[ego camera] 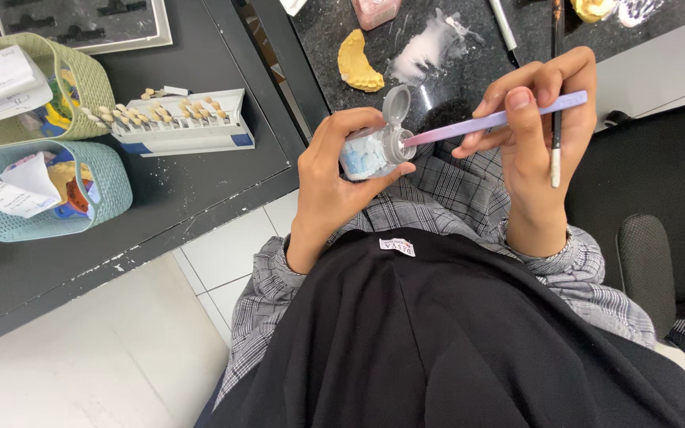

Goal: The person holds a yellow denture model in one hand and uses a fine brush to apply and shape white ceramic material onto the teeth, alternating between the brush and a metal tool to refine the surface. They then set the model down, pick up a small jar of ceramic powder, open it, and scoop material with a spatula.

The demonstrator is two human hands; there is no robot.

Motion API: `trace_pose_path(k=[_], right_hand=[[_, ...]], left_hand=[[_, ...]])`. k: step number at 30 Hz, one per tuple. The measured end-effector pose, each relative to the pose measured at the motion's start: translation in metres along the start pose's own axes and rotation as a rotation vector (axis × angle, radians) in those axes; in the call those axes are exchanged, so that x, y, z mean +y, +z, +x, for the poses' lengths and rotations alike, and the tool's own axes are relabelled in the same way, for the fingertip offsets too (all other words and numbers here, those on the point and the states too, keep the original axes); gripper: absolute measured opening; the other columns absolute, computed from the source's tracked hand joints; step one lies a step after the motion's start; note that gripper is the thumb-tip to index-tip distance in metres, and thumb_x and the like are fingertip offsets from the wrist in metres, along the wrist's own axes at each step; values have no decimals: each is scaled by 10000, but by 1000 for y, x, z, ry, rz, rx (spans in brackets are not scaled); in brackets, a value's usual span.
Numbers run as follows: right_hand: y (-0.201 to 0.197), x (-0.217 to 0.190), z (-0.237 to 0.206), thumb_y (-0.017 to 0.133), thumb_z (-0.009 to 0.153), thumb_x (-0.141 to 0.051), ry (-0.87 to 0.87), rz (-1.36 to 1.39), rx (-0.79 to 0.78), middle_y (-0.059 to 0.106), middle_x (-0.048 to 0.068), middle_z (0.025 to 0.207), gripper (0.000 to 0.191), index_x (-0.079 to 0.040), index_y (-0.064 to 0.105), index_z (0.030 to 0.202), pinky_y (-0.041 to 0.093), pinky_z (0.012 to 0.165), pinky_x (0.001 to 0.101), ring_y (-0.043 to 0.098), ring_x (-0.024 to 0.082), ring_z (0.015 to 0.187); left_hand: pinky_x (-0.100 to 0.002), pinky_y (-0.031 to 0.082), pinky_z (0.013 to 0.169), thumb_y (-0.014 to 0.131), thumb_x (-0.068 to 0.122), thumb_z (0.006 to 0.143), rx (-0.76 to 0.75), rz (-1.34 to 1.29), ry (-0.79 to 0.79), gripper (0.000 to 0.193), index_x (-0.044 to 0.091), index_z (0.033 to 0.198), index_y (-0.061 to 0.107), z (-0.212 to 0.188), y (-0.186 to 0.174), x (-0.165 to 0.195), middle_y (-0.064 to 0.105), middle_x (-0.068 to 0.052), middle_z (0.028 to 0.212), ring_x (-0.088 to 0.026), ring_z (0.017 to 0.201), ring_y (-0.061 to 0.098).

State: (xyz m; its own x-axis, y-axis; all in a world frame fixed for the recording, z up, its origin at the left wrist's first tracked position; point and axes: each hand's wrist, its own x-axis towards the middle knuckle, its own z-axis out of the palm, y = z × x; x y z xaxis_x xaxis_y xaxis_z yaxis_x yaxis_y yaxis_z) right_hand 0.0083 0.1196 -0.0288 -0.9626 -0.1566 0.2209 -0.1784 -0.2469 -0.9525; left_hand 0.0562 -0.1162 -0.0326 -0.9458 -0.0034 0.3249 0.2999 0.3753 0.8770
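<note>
Head view shows the left hand (pixel 328 178) with its grip clenched around a small bottle (pixel 368 153), flip lid open, held over the lap just in front of the dark table (pixel 200 190). Right hand (pixel 529 131) pinches a lilac-handled tool (pixel 489 121) whose tip sits in the bottle's mouth, and a thin black brush (pixel 556 95) hangs between its fingers. A yellow crescent-shaped cast (pixel 357 62) lies on the table beyond.

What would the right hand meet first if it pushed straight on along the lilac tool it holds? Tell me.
The right hand points its lilac plastic-handled tool leftward at the small white flip-cap bottle in the left hand. The tool's tip is already at the bottle's mouth, though depth is unclear.
</note>
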Motion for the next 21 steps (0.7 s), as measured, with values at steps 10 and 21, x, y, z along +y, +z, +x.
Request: trace_pose_path(k=[10, 21], right_hand=[[-3, 4, -2, 548, 1213, -97, 45, 21, 43, 639, 218, 980, 282, -47, 304, 1080, 677, 629, 381, 698, 229, 682], [-4, 15, -5, 525, 1221, -98, 30, 38, 100, 633, 212, 995, 244, -44, 324, 1093, 663, 641, 363, 708, 229, 718]], left_hand=[[-340, 598, 953, 978, 203, 785, 6, -2, -7, 606, 55, 1239, 605, 0, 1, -2, 677, -79, 1177, -221, 1066, 720], [-313, 590, 904, 982, 246, 805, 77, 43, -111, 686, 63, 1314, 560, -12, -7, -25, 701, -60, 1113, -162, 1004, 712]])
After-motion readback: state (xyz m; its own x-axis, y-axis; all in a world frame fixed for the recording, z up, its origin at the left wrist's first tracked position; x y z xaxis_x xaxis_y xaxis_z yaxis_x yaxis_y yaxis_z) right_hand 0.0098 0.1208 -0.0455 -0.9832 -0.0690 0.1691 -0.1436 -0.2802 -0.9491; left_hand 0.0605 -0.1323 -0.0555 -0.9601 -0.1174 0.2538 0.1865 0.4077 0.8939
